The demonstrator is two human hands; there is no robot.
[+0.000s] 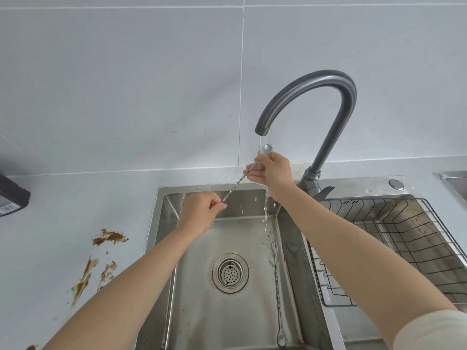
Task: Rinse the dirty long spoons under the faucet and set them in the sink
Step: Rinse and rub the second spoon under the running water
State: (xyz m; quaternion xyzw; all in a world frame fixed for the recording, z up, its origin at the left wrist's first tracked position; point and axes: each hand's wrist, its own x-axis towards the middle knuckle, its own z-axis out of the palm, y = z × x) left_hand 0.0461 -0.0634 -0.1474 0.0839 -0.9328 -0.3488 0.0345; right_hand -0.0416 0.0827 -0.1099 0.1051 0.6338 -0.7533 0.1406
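Here both forearms reach forward over the left sink basin [174, 248], bare to the elbow, a pale sleeve [429, 329] showing on the right arm. The left hand [199, 213] hangs lower, its fingers curled in and pinching the end of a long twisted-handle spoon [235, 184] between thumb and forefinger. The spoon slants up to the right, where the right hand [271, 170] closes round its upper part just below the bowl, the fingers pressed together about the stem and the wrist bent so that the back of the hand faces the camera. The bowl sits right under the spout of the curved faucet [328, 82], and water [265, 210] runs down past the right wrist into the basin. A second long spoon [278, 294] lies flat on the basin floor, right of the drain strainer [230, 273], fork end toward the wall. Brown smears [96, 261] mark the counter [75, 203] to the left; a wire rack [394, 236] sits in the right basin.
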